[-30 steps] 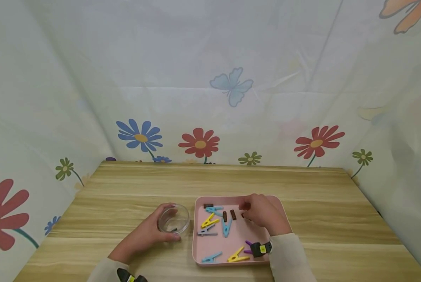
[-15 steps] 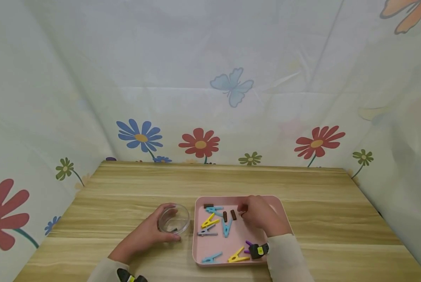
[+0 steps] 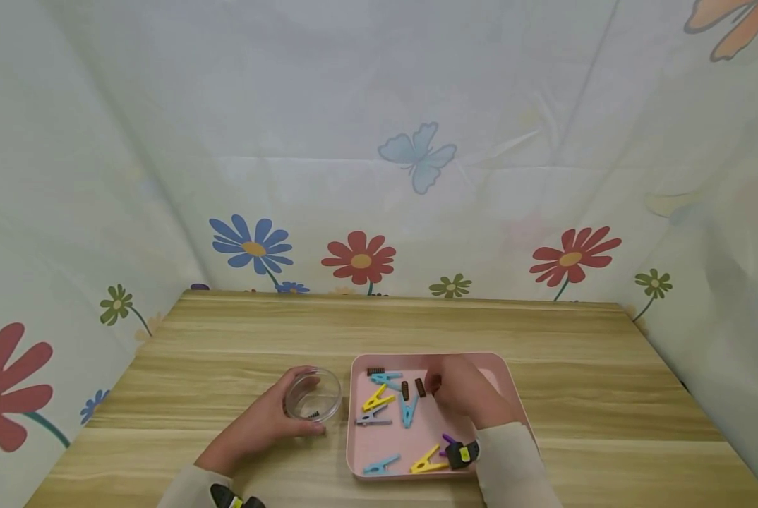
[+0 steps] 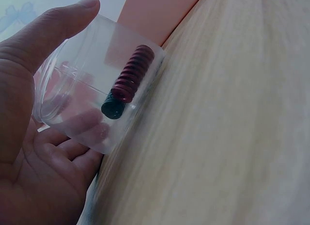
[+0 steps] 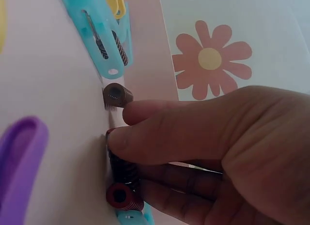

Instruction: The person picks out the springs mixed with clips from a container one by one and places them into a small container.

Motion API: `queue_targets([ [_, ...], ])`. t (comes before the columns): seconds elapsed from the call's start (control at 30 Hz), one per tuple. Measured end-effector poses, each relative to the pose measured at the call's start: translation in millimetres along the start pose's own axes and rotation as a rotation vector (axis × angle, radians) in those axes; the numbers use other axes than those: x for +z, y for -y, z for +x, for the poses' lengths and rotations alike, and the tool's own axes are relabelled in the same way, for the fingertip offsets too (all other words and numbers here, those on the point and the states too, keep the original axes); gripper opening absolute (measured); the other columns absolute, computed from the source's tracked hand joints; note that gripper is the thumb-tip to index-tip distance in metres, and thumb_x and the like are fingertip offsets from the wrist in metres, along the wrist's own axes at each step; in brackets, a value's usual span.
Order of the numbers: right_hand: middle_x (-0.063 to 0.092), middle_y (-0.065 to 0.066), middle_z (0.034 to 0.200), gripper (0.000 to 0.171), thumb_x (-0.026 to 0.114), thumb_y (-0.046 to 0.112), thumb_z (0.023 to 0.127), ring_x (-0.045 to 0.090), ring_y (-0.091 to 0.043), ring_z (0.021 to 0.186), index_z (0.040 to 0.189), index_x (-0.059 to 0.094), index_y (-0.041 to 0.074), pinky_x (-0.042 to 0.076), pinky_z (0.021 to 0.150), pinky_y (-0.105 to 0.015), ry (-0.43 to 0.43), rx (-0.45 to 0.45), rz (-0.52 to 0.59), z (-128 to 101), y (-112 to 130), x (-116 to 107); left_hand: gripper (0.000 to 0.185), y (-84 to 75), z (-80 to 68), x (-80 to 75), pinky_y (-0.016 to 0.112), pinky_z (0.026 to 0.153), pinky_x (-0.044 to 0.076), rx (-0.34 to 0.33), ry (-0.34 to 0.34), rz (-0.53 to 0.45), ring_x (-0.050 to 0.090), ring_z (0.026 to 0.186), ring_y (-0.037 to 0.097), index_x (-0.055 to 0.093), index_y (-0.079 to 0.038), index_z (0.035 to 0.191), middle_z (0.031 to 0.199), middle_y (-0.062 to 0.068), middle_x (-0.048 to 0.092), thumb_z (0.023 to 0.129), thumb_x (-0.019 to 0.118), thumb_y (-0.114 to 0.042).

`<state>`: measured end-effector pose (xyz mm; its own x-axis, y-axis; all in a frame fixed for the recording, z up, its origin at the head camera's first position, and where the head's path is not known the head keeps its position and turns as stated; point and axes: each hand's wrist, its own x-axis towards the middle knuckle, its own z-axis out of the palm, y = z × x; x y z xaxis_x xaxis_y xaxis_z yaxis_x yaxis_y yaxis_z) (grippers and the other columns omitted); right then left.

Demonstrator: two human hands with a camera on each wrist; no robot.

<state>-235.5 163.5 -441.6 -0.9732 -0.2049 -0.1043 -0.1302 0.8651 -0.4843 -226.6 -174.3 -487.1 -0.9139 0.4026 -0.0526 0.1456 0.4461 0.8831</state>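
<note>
My left hand (image 3: 269,420) grips a small clear cup (image 3: 313,394) on the wooden table, just left of a pink tray (image 3: 490,363). In the left wrist view the cup (image 4: 82,104) holds one dark red spring (image 4: 131,79). My right hand (image 3: 458,395) is inside the tray. Its thumb (image 5: 160,137) and fingers pinch a dark spring (image 5: 121,168) against the tray floor. Another red spring (image 5: 124,196) and a brown spring (image 5: 117,95) lie right beside the fingertips. Two more springs (image 3: 412,388) lie just left of the hand.
Blue (image 3: 407,409), yellow (image 3: 376,401), grey (image 3: 373,419) and purple (image 3: 446,440) clothespins lie scattered in the tray, with one more spring (image 3: 375,370) at its far left corner. Flower-print sheets wall in the table (image 3: 239,339) at the back and both sides.
My right hand has shifted slightly left and nearer within the tray, with its fingers closing down on a spring. The left hand and cup have stayed still.
</note>
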Motion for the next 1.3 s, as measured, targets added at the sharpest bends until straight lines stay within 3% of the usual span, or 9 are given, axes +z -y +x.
queue_targets([
  [0.63,0.064,0.004,0.079,0.021,0.065,-0.003,0.083,0.054,-0.013,0.071,0.076,0.070,0.017,0.046,0.063,-0.027,-0.015,-0.051,-0.046,1.1,-0.1,0.2,0.088,1.2,-0.7,0.7,0.023,0.104,0.038,-0.015,-0.006,0.021,0.042,0.139,0.025,0.034,-0.031,0.140,0.146,0.007,0.048,0.070,0.087,-0.036],
  [0.87,0.064,0.004,0.083,0.013,0.066,0.006,0.088,0.055,-0.013,0.074,0.084,0.072,0.017,0.049,0.067,-0.028,-0.048,-0.050,-0.061,-0.7,2.5,-4.2,0.088,-0.5,-0.5,0.7,0.021,0.104,0.038,-0.008,-0.004,0.013,0.042,0.139,0.026,0.034,-0.030,0.140,0.146,0.008,0.047,0.071,0.086,-0.035],
  [1.13,0.064,0.003,0.085,0.010,0.067,0.008,0.089,0.054,-0.013,0.074,0.088,0.073,0.016,0.051,0.071,-0.030,-0.087,-0.071,-0.079,-0.5,5.2,-7.7,0.089,-1.4,-0.3,2.0,0.052,0.112,0.032,-0.042,-0.016,0.006,0.042,0.139,0.026,0.035,-0.031,0.139,0.146,0.006,0.048,0.068,0.087,-0.038],
  [1.3,0.066,0.002,0.088,0.011,0.068,0.008,0.089,0.056,-0.014,0.077,0.093,0.075,0.014,0.055,0.079,-0.035,-0.110,-0.071,-0.058,-1.4,9.6,-10.0,0.088,-0.8,-0.2,2.0,0.053,0.112,0.031,-0.034,-0.010,-0.006,0.041,0.139,0.028,0.035,-0.028,0.140,0.146,0.008,0.047,0.069,0.087,-0.037],
])
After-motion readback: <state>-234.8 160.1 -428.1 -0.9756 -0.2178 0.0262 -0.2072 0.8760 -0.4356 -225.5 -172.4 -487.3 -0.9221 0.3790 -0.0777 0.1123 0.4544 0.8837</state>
